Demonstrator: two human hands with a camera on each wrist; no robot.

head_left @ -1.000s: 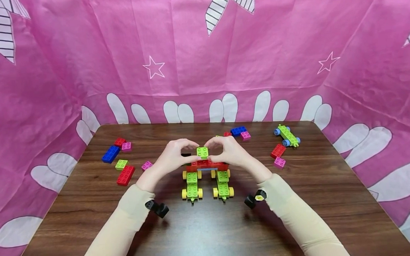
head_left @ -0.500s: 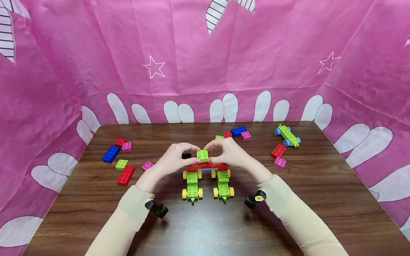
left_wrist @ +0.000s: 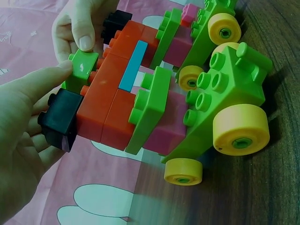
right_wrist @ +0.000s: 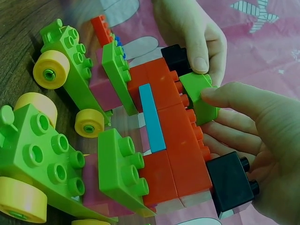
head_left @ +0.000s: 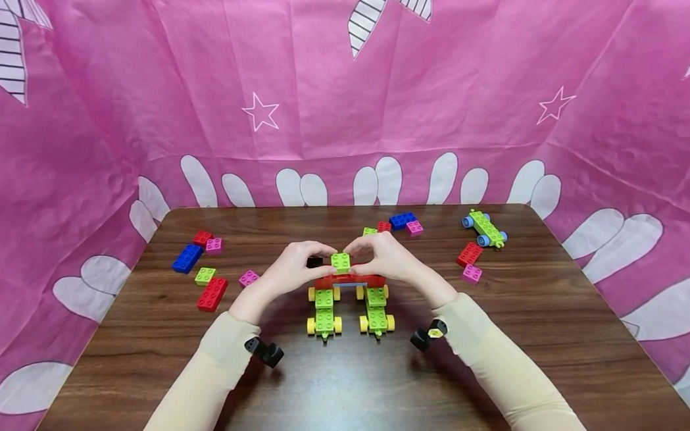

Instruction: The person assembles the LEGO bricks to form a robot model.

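A light-green brick (head_left: pixel 340 262) sits over the studs of a red brick layer (left_wrist: pixel 103 93), with a thumb on its near side from each hand. My left hand (head_left: pixel 296 264) pinches it from the left, and my right hand (head_left: pixel 388 258) from the right. Black bricks (right_wrist: pixel 229 183) stand at both ends of the red layer, close to the fingers. Under it show a blue strip (left_wrist: pixel 133 65), green bricks (left_wrist: pixel 152 105) and pink bricks (left_wrist: pixel 167 123). At the bottom, two green wheeled bases (head_left: pixel 324 319) with yellow wheels carry the build on the table.
Left of the build lie a blue brick (head_left: pixel 187 258), a red brick (head_left: pixel 213 295), a pink brick (head_left: pixel 249 278) and other loose bricks. Behind the right hand is another blue brick (head_left: pixel 402 220). A blue-wheeled green base (head_left: pixel 485 229) and a red brick (head_left: pixel 469 254) are at right.
Both hands have come down slightly with the light-green brick, close onto the red layer, and keep their hold. Over the last half second they barely move.
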